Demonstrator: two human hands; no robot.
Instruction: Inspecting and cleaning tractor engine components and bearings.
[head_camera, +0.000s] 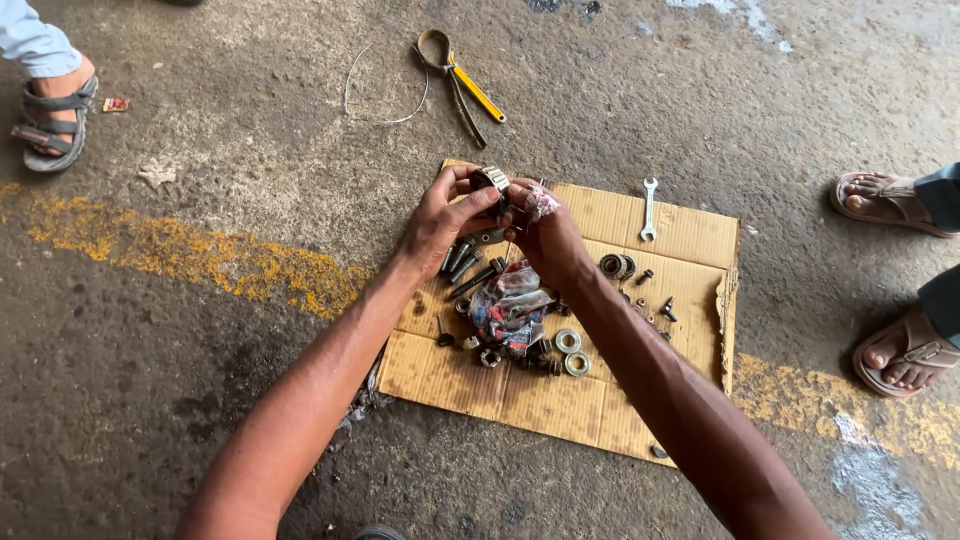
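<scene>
Both forearms reach over brown cardboard sheet (600, 400): left hand (440, 222) fingers pinch round silver metal bearing (491, 180), right hand (545, 235) grips small patterned rag wad (540, 202) against it; grey bolts (465, 262), other ring bearings (572, 352) lie loose below, untouched.

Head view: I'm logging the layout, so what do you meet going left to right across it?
Sandalled foot → yellow-handled pliers → left hand → right hand → bearing pair → open-ended spanner → sandalled feet.
</scene>
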